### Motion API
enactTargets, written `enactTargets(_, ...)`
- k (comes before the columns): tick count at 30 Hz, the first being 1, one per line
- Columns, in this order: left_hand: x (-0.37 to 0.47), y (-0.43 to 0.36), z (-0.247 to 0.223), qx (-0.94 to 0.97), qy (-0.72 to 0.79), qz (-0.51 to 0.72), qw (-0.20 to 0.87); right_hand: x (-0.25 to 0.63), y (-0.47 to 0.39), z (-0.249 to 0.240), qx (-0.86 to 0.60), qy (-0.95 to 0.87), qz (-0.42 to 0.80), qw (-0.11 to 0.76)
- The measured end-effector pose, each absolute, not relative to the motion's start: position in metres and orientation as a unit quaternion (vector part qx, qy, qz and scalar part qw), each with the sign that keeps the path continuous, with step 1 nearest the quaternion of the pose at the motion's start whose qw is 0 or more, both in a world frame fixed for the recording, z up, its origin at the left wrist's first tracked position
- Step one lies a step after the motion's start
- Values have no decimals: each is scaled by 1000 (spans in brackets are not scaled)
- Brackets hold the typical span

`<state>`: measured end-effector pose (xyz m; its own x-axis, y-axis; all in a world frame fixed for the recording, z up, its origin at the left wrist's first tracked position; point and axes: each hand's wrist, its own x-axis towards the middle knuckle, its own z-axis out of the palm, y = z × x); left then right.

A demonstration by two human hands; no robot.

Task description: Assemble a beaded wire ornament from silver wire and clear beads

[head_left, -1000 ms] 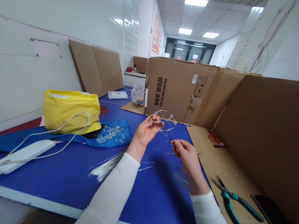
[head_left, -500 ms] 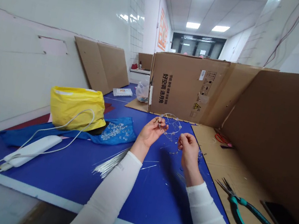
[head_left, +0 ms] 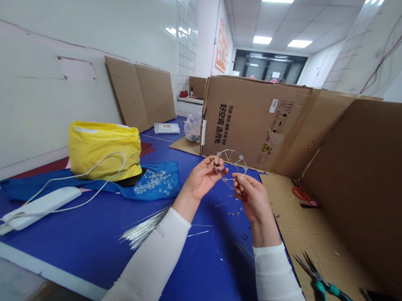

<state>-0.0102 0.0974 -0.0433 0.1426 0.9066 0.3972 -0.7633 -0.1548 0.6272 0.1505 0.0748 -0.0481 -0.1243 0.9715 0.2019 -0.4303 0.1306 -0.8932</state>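
A ring of silvery wire with clear beads is held up above the blue table. My left hand pinches its left side between thumb and fingers. At the ring's lower right, the fingertips of my right hand are closed against the wire; exactly what they pinch is partly hidden. Below the hands, a few loose clear beads lie on the table. Near my left forearm rests a bundle of thin straight wires, partly covered by the sleeve.
Clear beads lie on a blue cloth beside a yellow bag. A white power strip with its cable sits at left. Pliers and red-handled scissors lie on cardboard at right. A large carton stands behind.
My right hand has moved left and slightly inward, from apart from the ring to touching its lower right edge. The left hand keeps its pinch. The camera view has shifted slightly.
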Motion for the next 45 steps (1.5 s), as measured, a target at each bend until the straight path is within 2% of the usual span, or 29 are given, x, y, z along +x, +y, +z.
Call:
enactTargets(18, -8, 75, -11, 444, 249, 659, 554, 163, 69, -36, -273, -417, 592, 633)
enactTargets(20, -6, 73, -11, 445, 278, 682, 509, 163, 68, -36, -272, -414, 588, 640)
enactTargets(24, -3, 65, -9, 476, 327, 749, 323, 163, 67, -35, -272, -411, 578, 651)
enactTargets(30, 1, 46, 1, 621, 361, 674, 173, 163, 67, -34, -268, -411, 568, 661)
enactTargets(39, 6, 50, -4, 594, 427, 649, 209, 166, 68, -34, -269, -426, 547, 668)
enactTargets(45, 4, 53, -9, 631, 504, 548, 216, 169, 70, -35, -259, -424, 538, 681)
